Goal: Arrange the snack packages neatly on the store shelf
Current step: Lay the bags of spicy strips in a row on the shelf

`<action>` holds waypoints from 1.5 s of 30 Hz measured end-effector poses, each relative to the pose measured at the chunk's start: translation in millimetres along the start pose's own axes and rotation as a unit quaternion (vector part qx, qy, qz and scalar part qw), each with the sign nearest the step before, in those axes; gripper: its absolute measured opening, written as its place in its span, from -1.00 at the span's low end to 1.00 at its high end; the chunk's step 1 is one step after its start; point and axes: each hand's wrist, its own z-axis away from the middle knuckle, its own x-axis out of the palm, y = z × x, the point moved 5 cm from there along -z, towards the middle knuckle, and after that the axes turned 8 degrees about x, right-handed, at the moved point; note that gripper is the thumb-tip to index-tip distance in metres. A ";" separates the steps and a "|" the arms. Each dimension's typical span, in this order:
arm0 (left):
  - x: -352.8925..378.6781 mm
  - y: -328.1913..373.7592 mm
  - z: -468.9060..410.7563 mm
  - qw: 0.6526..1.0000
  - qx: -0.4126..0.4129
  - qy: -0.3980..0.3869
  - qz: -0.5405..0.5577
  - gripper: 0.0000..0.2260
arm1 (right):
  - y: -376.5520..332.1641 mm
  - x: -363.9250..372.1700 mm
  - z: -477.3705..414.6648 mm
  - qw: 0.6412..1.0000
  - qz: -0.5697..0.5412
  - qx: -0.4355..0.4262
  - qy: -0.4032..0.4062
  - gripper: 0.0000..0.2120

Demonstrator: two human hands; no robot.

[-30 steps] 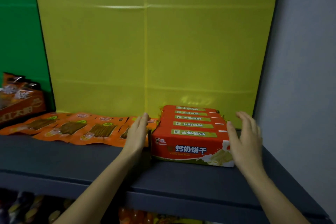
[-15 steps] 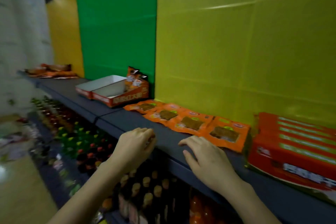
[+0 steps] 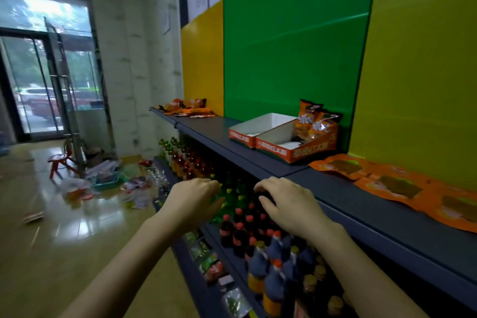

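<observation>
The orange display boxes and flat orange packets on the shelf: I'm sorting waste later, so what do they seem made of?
The display boxes look like printed cardboard: stiff folded walls, matte white inside. The flat packets are probably glossy plastic film: thin, wrinkled, lying limp.

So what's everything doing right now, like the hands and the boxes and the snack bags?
left hand: loosely curled, holding nothing.
right hand: loosely curled, holding nothing.
far display box: open top, looks empty.
near display box: open top, holds upright packets at its back.
flat orange packets: lying flat on the shelf, overlapping.
bottles: upright, capped, in rows below.
</observation>
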 end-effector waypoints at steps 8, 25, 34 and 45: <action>9.6 -124.7 -11.6 0.999 -0.051 -0.010 0.002 -0.75 | -69.7 40.6 -117.0 1.000 0.002 -0.016 -0.016 -0.68; 133.2 -384.6 -134.7 0.991 -0.124 -0.032 0.026 -0.74 | -107.0 168.2 -415.4 0.998 -0.027 -0.050 0.007 -0.67; 192.9 -543.7 -173.9 0.990 -0.137 -0.036 0.011 -0.73 | -160.2 253.7 -565.2 0.998 -0.032 -0.048 0.001 -0.69; 261.1 -749.8 -238.3 0.996 -0.064 -0.061 0.015 -0.71 | -215.8 336.9 -745.5 0.998 -0.028 0.045 0.019 -0.71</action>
